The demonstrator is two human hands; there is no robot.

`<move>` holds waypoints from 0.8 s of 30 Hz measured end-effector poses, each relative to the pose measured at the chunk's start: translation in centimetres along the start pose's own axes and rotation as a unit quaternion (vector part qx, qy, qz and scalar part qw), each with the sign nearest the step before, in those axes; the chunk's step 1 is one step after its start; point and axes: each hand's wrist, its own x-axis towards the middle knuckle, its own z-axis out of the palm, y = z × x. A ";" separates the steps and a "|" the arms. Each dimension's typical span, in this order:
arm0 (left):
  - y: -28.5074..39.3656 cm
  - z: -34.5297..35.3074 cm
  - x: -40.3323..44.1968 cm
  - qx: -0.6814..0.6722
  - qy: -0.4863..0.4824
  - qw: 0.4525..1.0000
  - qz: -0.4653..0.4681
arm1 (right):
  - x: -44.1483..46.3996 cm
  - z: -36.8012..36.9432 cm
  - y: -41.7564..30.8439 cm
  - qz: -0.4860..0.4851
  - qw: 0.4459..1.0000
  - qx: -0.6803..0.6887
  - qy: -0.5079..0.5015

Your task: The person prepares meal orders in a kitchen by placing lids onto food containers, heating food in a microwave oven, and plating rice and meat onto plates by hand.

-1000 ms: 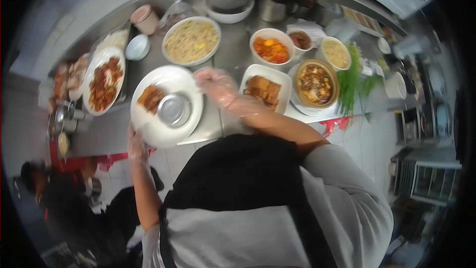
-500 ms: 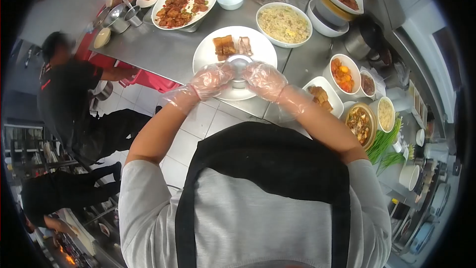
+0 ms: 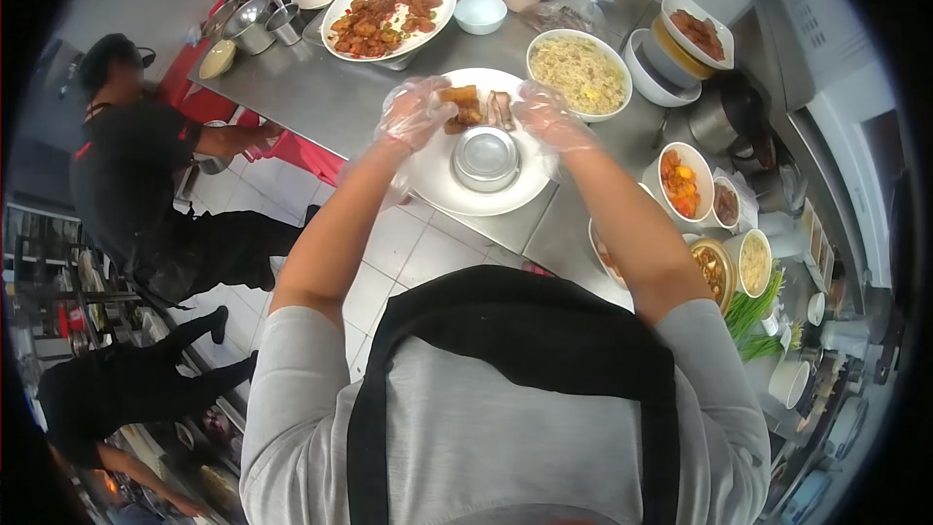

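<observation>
A white oval plate (image 3: pixel 476 206) lies in front of me. On its near half sits a small round metal dish (image 3: pixel 486 157), apart from both hands. Browned meat pieces (image 3: pixel 465 109) and pale meat slices (image 3: pixel 500 110) lie side by side on the far half. My left hand (image 3: pixel 416 112), in a clear plastic glove, is open over the plate's left side, fingertips close to the browned meat. Likewise gloved, my right hand (image 3: pixel 550 117) is open over the right side, near the pale slices. Wrinkled plastic blurs the fingers; whether they touch meat or rim I cannot tell.
Fried rice in a bowl (image 3: pixel 580 75) stands close beyond my right hand. A large plate of saucy meat (image 3: pixel 374 24) and a blue bowl (image 3: pixel 480 13) are farther back. Stacked bowls (image 3: pixel 677 53) stand right. Two people in dark clothes, one nearer (image 3: pixel 131 165), are at left.
Both hands have let go of the metal dish and moved apart, to either side of the meat. The dish now rests uncovered on the plate. The whole view has shifted slightly.
</observation>
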 end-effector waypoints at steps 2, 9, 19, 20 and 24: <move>1.0 0.4 1.5 0.036 -0.007 0.998 0.042 | 1.7 0.3 -1.5 0.049 0.994 -0.080 -0.060; 5.5 2.6 7.6 0.137 -0.200 0.970 0.009 | 2.1 1.1 -3.0 0.147 0.982 -0.070 -0.090; 10.4 2.4 8.9 0.356 -0.314 0.879 0.041 | 0.6 1.6 -2.8 0.131 0.988 0.026 0.082; 10.4 2.4 8.9 0.336 -0.295 0.893 0.051 | 1.0 2.7 -2.1 0.123 0.986 0.018 0.107; 6.0 4.4 9.4 0.243 -0.245 0.938 0.044 | 1.1 0.3 -2.1 0.127 0.991 0.039 0.006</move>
